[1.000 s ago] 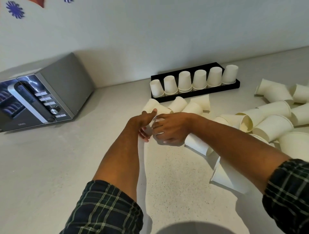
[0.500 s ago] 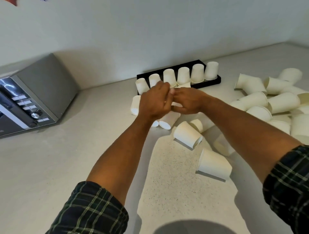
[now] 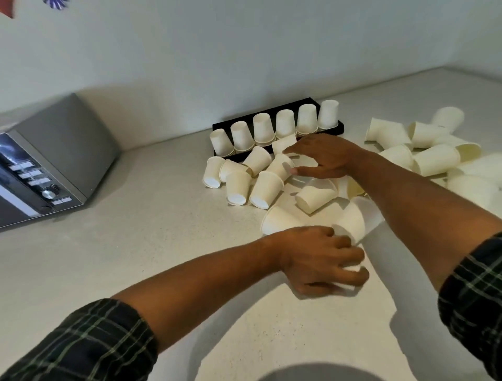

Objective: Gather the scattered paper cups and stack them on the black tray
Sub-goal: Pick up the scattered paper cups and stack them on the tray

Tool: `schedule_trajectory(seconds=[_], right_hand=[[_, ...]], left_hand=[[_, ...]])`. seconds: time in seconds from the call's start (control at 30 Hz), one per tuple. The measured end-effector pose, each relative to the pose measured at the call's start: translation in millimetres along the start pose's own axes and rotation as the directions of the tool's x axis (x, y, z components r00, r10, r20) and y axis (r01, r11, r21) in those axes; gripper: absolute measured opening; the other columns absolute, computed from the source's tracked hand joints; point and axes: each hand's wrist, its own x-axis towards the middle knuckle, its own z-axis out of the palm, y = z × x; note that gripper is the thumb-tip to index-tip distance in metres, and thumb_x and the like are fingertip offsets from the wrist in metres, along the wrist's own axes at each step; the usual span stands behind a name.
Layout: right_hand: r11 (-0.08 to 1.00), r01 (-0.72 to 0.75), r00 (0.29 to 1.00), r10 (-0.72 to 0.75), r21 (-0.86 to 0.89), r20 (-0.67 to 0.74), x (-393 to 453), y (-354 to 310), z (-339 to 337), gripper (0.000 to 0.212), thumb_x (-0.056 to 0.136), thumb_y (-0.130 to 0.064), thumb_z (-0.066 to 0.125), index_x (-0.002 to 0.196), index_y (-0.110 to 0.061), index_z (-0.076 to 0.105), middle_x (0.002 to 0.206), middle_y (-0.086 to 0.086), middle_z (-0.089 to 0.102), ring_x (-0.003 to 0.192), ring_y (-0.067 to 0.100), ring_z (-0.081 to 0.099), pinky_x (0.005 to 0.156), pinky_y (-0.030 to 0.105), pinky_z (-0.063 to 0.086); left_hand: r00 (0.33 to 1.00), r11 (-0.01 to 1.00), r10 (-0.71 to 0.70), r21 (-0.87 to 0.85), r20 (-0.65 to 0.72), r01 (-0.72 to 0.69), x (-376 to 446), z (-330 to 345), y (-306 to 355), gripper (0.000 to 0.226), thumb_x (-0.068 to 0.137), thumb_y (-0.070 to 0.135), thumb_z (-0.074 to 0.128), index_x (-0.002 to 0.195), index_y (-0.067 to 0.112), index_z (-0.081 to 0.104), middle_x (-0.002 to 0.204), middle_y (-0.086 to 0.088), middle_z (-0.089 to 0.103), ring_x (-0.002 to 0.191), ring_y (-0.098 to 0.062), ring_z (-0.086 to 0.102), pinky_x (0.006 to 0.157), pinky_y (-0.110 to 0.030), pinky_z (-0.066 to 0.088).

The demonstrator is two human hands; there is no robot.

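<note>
Paper cups point(image 3: 266, 190) lie scattered on the counter point(image 3: 152, 244); the left hand point(image 3: 320, 261) curls its fingers around one near cup point(image 3: 350, 221), while the right hand point(image 3: 323, 156), fingers spread and flat, touches cups just before the black tray point(image 3: 339, 127), where six stand upside-down.

One grey microwave oven point(image 3: 54, 163) stands at the left edge of the bench point(image 3: 135, 258), set at an angle to the back wall point(image 3: 244, 40). Its control panel point(image 3: 40, 185) carries rows of pale buttons, a round dial point(image 3: 49, 193) below them and two more small buttons beneath. The bench is pale and speckled. Two paper decorations sit at the wall's top left corner, one red point(image 3: 6, 11), one purple point(image 3: 55, 2).
</note>
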Motion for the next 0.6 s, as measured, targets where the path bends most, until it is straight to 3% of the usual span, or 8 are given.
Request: schedule_trajectory(seconds=[0.07,0.17,0.37,0.47,0.6], right_hand=[[0.999,0.048,0.999,-0.048,-0.019,0.002,-4,-4,3,0.067,0.092,-0.073,0.037,0.142,-0.03,0.047,0.136,-0.001,0.059,0.122,0.024,0.054,0.098,0.045,0.044],[0.999,-0.014,0.999,0.013,0.033,0.033,-7,-9,5,0.063,0.094,-0.069,0.033,0.144,-0.033,0.045,0.144,-0.003,0.053,0.126,0.023,0.051,0.101,0.045,0.041],[0.976,-0.165,0.984,0.173,0.144,-0.041,-13,-17,8,0.051,0.101,-0.058,0.034,0.142,-0.033,0.05,0.142,0.0,0.055,0.125,0.025,0.053,0.1,0.041,0.041],[0.969,-0.23,0.97,0.236,0.095,-0.064,-17,-21,10,0.052,0.102,-0.056,0.032,0.142,-0.03,0.051,0.141,0.003,0.056,0.125,0.026,0.053,0.099,0.044,0.043],[0.969,-0.244,0.957,0.245,0.027,-0.152,-24,-27,11,0.052,0.102,-0.053,0.033,0.14,-0.023,0.053,0.138,0.005,0.058,0.121,0.026,0.056,0.096,0.042,0.043]], left_hand=[[0.989,0.991,-0.134,-0.002,0.065,0.135,-6,2,-17,0.052,0.091,0.042,0.054,0.134,0.013,0.056,0.118,-0.018,0.057,0.093,-0.028,0.054,0.073,-0.037,0.042],[0.956,0.957,-0.283,0.096,0.078,0.275,-20,16,-34,0.058,0.093,0.042,0.051,0.143,0.013,0.046,0.129,-0.021,0.054,0.109,-0.034,0.053,0.087,-0.044,0.042],[0.907,0.903,-0.415,0.158,0.077,0.399,-53,38,-59,0.074,0.085,0.043,0.06,0.147,0.011,0.035,0.144,-0.021,0.046,0.123,-0.039,0.048,0.097,-0.048,0.042],[0.833,0.824,-0.551,0.196,0.058,0.532,-67,47,-67,0.078,0.083,0.042,0.06,0.15,0.011,0.032,0.152,-0.02,0.039,0.132,-0.041,0.042,0.104,-0.05,0.039],[0.678,0.672,-0.735,0.152,0.012,0.725,-79,60,-72,0.072,0.087,0.036,0.06,0.149,0.009,0.037,0.154,-0.02,0.038,0.137,-0.041,0.041,0.108,-0.051,0.039]])
